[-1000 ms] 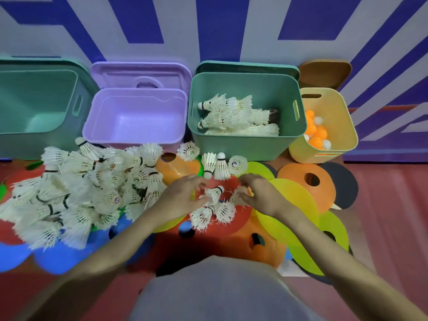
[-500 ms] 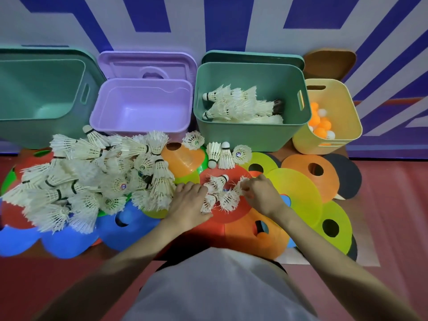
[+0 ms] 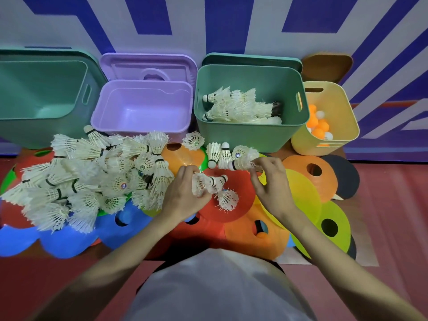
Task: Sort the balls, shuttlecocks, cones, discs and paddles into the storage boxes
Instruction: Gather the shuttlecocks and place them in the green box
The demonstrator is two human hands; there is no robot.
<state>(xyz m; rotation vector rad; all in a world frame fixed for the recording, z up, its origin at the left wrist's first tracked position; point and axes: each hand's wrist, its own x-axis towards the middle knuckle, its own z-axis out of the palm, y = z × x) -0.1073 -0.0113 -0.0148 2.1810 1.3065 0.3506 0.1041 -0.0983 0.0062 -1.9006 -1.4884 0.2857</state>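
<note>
My left hand (image 3: pixel 183 195) grips a small bunch of white shuttlecocks (image 3: pixel 208 181) just above the red disc (image 3: pixel 231 212). My right hand (image 3: pixel 271 179) pinches one shuttlecock (image 3: pixel 243 162) by its feathers, lifted a little over the discs. Another shuttlecock (image 3: pixel 228 200) lies on the red disc between my hands. A big heap of shuttlecocks (image 3: pixel 92 174) covers the discs at the left. Behind stands the green box (image 3: pixel 247 137) holding several shuttlecocks (image 3: pixel 238 107).
An empty purple box (image 3: pixel 141 128) and a large empty green box (image 3: pixel 41 98) stand at the back left. The yellow box (image 3: pixel 338 126) at right holds orange and white balls. Coloured discs (image 3: pixel 308 174) and dark paddles (image 3: pixel 345 174) spread over the floor.
Both hands have closed on shuttlecocks from the red disc and lifted them; the right hand has risen toward the green box with one.
</note>
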